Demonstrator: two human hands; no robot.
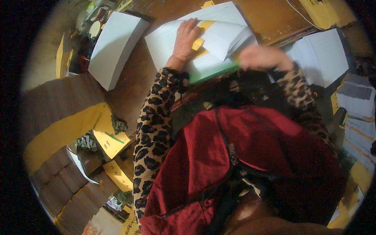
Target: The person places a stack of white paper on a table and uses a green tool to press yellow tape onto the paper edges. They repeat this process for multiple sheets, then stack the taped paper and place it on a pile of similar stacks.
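My left hand [186,39] lies over a stack of white sheets [163,41] on the wooden table in front of me. Beside its thumb side is a small yellow paper piece [198,44]; whether the thumb pinches it is unclear. Some upper sheets curl over, their loose edges [239,42] fanned towards the right. Blurred by motion, my right hand [264,57] is close to that fanned corner, fingers curled; what it holds, if anything, cannot be made out. A green edge [214,72] runs along the near side of the stack.
A thick white paper block [116,47] stands left on the brown table [132,69]. Another white stack [323,57] is at the right, above tied bundles [358,126]. Brown stacked bundles [64,91] and yellow papers [113,141] with writing lie lower left. A cord [302,14] crosses the far right.
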